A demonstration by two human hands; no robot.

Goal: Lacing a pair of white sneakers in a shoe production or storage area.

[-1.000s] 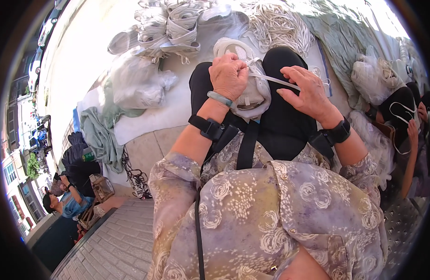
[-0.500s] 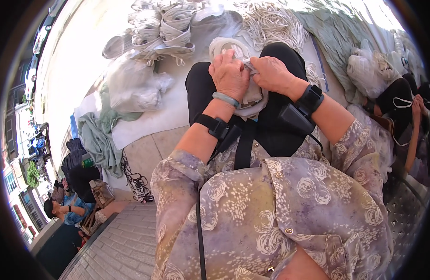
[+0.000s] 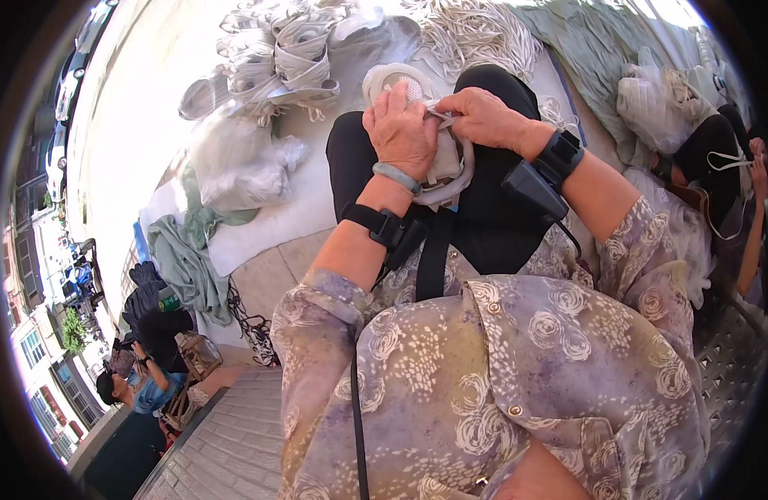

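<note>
The left hand lay curled over a pale soft shoe upper resting on the person's lap, fingers pressed together to pin it down. Just right, the right hand pinched a thin white cord at the upper's far edge. The piece looked light and floppy, best gripped along its firmer rim.

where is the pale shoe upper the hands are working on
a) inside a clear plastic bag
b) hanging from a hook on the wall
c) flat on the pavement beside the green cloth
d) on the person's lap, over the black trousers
d: the shoe upper lies on the black trousers over the knees, with the left hand pressed on it and the right hand pinching its edge.
</note>
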